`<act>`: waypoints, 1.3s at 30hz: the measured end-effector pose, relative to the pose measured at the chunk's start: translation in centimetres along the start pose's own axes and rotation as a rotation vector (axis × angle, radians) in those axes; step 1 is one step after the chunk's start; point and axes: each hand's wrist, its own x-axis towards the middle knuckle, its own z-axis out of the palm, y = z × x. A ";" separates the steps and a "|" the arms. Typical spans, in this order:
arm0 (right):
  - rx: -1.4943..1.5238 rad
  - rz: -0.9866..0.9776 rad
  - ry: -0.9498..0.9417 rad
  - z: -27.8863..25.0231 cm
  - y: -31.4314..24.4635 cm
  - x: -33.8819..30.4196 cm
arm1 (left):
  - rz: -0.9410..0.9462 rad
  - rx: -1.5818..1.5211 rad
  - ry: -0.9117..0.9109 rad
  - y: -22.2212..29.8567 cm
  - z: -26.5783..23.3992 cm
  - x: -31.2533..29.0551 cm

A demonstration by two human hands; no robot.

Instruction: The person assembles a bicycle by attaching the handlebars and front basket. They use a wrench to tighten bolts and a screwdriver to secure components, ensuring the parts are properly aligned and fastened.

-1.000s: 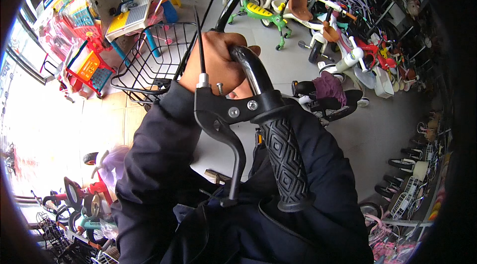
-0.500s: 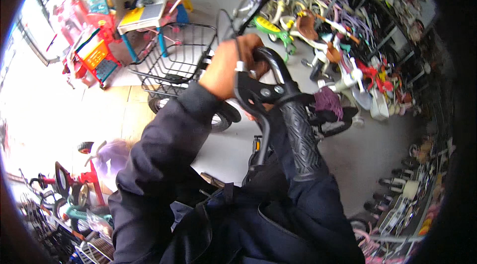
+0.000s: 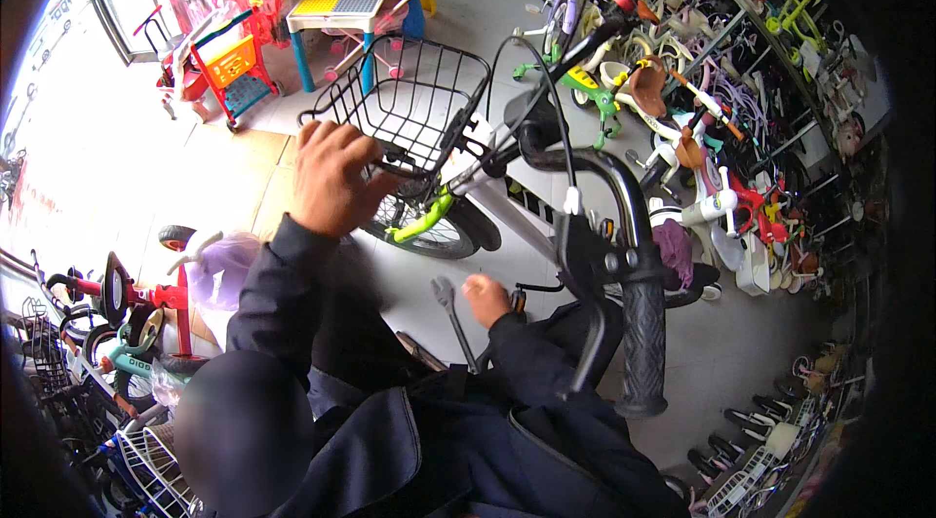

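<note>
A bicycle with a white and lime-green frame [image 3: 421, 218] stands before me, with a black wire basket [image 3: 429, 79] at its front. My left hand [image 3: 336, 177] has its fingers curled over the basket's near left edge. The handlebar [image 3: 624, 191] turns toward me on the right, with a black patterned rubber grip [image 3: 643, 347] and a black brake lever [image 3: 597, 338]. Below the bar, my right hand [image 3: 486, 300] is closed low beside the frame; what it holds, if anything, is hidden. Just left of it a grey wrench [image 3: 450, 313] points upward, visibly apart from the fingers.
Children's bikes and ride-on toys crowd racks [image 3: 702, 109] on the right. A small yellow-and-grey play table [image 3: 346, 3] and an orange toy cart [image 3: 234, 65] stand behind the basket. Red and teal small bikes [image 3: 146, 362] lie lower left, beside a blurred dark round shape [image 3: 244, 430].
My left hand has left the handlebar and moved left to the basket. My right hand has come into sight below the bar. Basket and handlebar appear farther right, and the wrench now shows.
</note>
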 end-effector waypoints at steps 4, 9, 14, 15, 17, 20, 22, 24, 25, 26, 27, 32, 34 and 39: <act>1.054 -0.153 0.331 -13.3 -6.1 0.4 | -0.071 0.019 0.042 3.5 -0.3 -1.8; 1.563 -0.779 0.093 -29.0 -9.7 -3.1 | -0.147 0.119 0.063 10.3 1.7 -4.3; 1.543 -0.820 0.027 -31.9 -11.1 -2.6 | -0.074 0.077 0.057 13.3 3.2 -4.7; 1.522 -0.819 0.102 -31.4 -11.7 -3.0 | -0.032 0.045 0.084 12.3 3.4 -3.9; 1.428 -0.820 0.279 -30.0 -13.4 -4.1 | 0.051 -0.048 0.154 8.9 4.0 -1.7; 1.156 -0.827 0.378 -27.8 -14.9 -4.6 | 0.077 -0.203 0.121 2.2 6.0 3.4; 1.096 -0.726 0.436 -26.4 -14.4 -3.1 | 0.077 -0.264 -0.032 -0.6 7.5 6.0; 0.675 -0.409 0.613 -25.2 -12.9 -0.8 | 0.120 -0.238 -0.050 -1.5 8.5 6.8; 0.654 -0.249 0.611 -24.6 -11.9 0.6 | 0.139 -0.225 -0.017 -1.4 8.7 6.9; 0.763 -0.132 0.524 -23.9 -10.9 2.0 | 0.168 -0.202 0.006 -0.9 8.7 6.6; 0.431 -0.122 0.454 -23.3 -10.0 3.8 | 0.116 -0.148 -0.002 -0.2 8.6 6.4; 0.007 -0.159 0.482 -19.4 -8.9 10.2 | 0.033 -0.064 0.109 4.0 6.5 3.6; 0.019 -0.198 0.547 -19.0 -9.7 10.8 | 0.051 -0.023 0.177 5.2 5.7 2.2; 0.183 -0.267 0.466 -19.0 -11.9 10.6 | -0.024 -0.073 0.109 4.1 5.2 0.8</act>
